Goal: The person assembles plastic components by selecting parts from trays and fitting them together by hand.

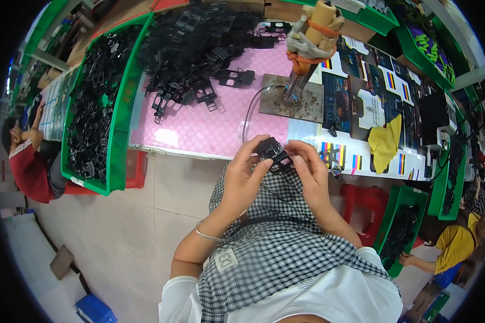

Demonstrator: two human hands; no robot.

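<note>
Just in front of the table edge, a small black plastic frame part (272, 152) is held up between my two hands. My left hand (244, 176) is closed on its left side, the thumb lying across its near face. Against the right side of the part, my right hand (311, 175) pinches with thumb and bent fingers. The part is tilted, and its underside is hidden. Beyond my hands stands a press-like fixture (299, 81), wrapped in cloth and orange bands, on a stained metal plate (272, 102).
A big heap of black frame parts (199, 43) covers the table's back left, with a few loose on the pink mat (194, 132). Green bins (125, 102) stand left and right. A yellow cloth (385, 144) lies right. People sit at both sides, near red stools (361, 202).
</note>
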